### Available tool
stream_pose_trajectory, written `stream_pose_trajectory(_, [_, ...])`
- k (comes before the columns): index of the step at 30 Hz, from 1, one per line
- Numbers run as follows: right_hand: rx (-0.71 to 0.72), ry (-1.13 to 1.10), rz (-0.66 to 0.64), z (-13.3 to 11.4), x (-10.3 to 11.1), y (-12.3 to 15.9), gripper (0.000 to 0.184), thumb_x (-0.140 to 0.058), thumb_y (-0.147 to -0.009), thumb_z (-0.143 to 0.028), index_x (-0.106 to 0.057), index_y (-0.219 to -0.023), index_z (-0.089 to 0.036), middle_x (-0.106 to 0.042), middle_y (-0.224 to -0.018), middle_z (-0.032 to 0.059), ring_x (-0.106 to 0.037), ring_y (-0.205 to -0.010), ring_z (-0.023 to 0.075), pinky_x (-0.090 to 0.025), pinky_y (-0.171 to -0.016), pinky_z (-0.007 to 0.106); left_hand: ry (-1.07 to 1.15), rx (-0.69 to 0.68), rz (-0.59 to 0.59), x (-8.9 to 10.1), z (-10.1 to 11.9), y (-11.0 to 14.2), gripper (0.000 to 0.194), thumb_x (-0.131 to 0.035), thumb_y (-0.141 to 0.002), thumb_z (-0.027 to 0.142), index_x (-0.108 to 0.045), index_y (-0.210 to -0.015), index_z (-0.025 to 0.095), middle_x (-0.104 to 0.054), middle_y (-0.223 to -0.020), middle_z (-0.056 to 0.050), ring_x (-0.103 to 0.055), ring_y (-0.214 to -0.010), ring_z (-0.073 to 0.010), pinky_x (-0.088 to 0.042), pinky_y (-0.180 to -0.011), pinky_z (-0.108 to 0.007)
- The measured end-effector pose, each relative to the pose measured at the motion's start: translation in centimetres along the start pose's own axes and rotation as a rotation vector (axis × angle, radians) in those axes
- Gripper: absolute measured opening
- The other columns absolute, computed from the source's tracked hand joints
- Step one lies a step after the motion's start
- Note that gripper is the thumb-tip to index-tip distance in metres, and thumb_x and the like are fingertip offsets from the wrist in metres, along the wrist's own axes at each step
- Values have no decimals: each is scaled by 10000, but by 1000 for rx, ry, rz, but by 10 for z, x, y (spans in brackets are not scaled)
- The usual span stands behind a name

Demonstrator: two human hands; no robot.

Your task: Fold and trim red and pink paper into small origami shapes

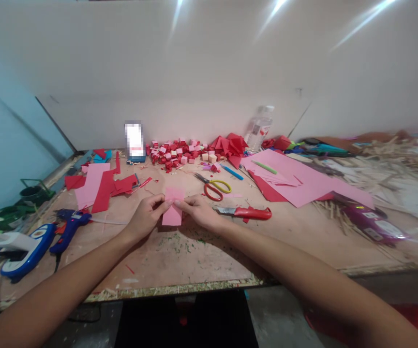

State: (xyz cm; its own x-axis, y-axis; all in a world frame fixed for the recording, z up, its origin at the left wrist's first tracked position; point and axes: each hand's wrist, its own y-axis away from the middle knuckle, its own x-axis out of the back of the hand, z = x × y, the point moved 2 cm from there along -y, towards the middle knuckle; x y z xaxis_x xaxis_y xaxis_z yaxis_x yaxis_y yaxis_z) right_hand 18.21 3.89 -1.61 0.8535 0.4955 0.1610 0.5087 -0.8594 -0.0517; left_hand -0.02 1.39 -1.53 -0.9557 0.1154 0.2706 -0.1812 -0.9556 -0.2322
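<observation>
A pink paper strip (172,216) is held between both hands above the front middle of the table. My left hand (150,210) pinches its left edge between thumb and fingers. On the opposite edge, my right hand (198,210) grips it the same way, thumb on top. The thumbs nearly meet across the strip, and the fingers beneath are partly hidden. Just beyond my right hand lie scissors (213,187) with one yellow and one red handle. A utility knife (252,212) with a red handle rests to the right of that hand.
Small folded red and pink paper pieces (172,153) are heaped at the back. Pink sheets (303,179) lie right, a clear bottle (260,129) behind them. At left are a blue glue gun (69,227), a power strip (31,253), paper scraps (103,191) and a phone (134,140).
</observation>
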Motion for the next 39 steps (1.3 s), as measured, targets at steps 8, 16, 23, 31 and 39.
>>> stream_pose_trajectory(8, [-21,9,-118,-4,-3,5,627,-666,-841,-725,-755,-754,-110,-722,-695,87,-631,-631,170,-496,-665,309,-81,-110,120,2,11,0,352,-640,-909,406,-549,-636,204,-526,-639,13,-473,-638,-156,-389,-601,-269])
stream_pose_trajectory(16, [-114,-111,-193,-3,-8,6,568,-750,-789,-679,-747,-777,-111,-771,-761,119,-717,-674,193,-560,-694,322,-92,-121,166,6,8,1,395,-604,-956,421,-497,-644,203,-463,-634,31,-428,-621,-141,-359,-612,-278])
stream_pose_trajectory(23, [-121,-132,-187,-6,-10,9,569,-748,-798,-670,-747,-782,-101,-777,-766,127,-709,-661,173,-559,-683,302,-5,-73,156,6,3,-1,355,-622,-940,398,-524,-666,195,-493,-651,35,-434,-610,-129,-353,-598,-264])
stream_pose_trajectory(31, [-101,-121,-174,-3,-10,7,524,-737,-823,-643,-731,-767,-122,-759,-719,101,-684,-619,168,-539,-644,291,-11,-88,199,8,3,-4,364,-638,-921,415,-552,-652,186,-546,-650,25,-471,-610,-128,-371,-590,-252])
stream_pose_trajectory(39, [-44,-2,-135,-6,-6,6,480,-666,-896,-578,-707,-714,-136,-733,-693,87,-615,-573,146,-469,-584,268,31,-46,196,9,-3,-3,404,-650,-924,447,-527,-636,191,-523,-597,34,-477,-558,-117,-378,-544,-235])
